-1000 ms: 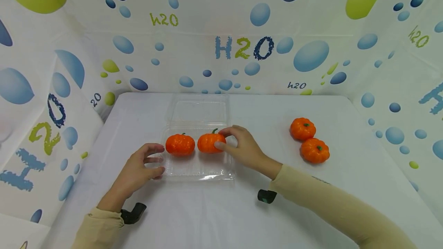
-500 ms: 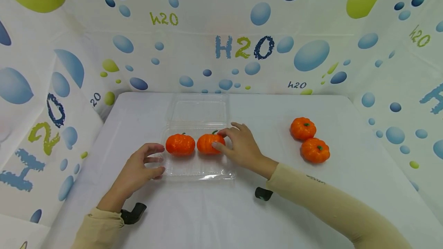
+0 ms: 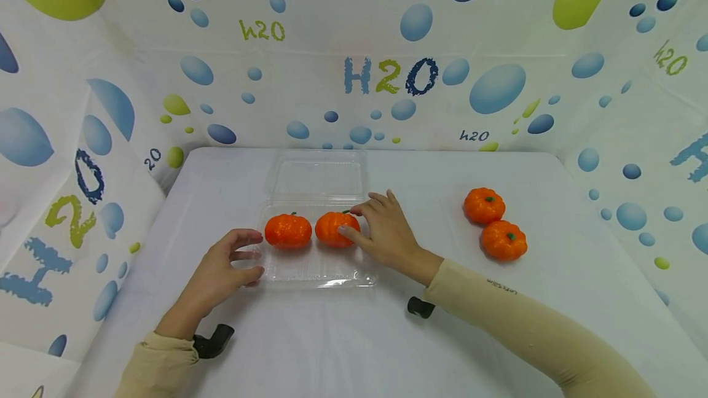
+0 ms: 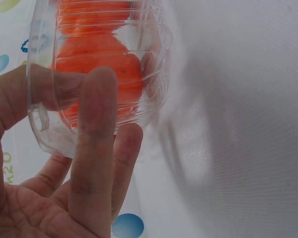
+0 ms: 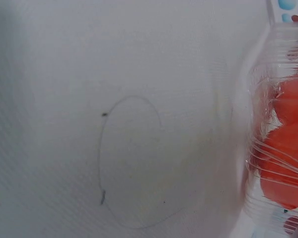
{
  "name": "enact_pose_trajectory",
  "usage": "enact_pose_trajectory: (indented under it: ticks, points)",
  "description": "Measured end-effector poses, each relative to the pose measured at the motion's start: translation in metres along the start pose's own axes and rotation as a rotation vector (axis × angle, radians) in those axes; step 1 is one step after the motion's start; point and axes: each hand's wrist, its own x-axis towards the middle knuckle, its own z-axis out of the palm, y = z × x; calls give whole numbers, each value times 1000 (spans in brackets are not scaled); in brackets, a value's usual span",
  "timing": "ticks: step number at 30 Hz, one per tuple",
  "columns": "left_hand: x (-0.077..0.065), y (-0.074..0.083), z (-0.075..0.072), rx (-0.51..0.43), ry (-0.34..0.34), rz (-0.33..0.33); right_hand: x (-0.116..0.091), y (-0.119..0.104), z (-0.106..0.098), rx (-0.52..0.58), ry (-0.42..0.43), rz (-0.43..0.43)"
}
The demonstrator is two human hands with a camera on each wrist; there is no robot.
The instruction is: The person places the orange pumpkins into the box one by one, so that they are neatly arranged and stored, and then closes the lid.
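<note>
A clear plastic clamshell container (image 3: 318, 272) lies on the white table with its lid (image 3: 318, 178) folded back. Inside it, side by side along the back, sit a left orange mini pumpkin (image 3: 287, 231) and a right one (image 3: 330, 231). My left hand (image 3: 216, 272) holds the container's left end; in the left wrist view, fingers (image 4: 95, 114) stand against the clear wall, one seen through it. My right hand (image 3: 391, 235) pinches the right pumpkin, thumb across its front and index finger near the stem. The right wrist view shows mostly cloth and the container's side (image 5: 256, 168).
Two more orange pumpkins, a rear one (image 3: 483, 206) and a front one (image 3: 503, 241), lie touching on the right of the table. White cloth with blue and green spots (image 3: 415, 22) rises behind and at both sides. Dark wrist-worn pieces (image 3: 214, 341) hang under the forearms.
My right hand has shifted slightly left with the right pumpkin, and its other fingers have lifted a little. The left hand, container and two pumpkins on the right have stayed put.
</note>
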Motion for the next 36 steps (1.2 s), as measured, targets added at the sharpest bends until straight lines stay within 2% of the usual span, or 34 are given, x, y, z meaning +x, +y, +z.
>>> enact_pose_trajectory:
  ticks: [20,27,36]
  points:
    - [0,1,0,23,-6,-30,-8,7,-8,38,107,-93]
    - [0,3,1,25,-9,-36,-29,18,-14,0,120,-141]
    - [0,2,1,27,-5,-41,-62,43,-34,-16,166,-118]
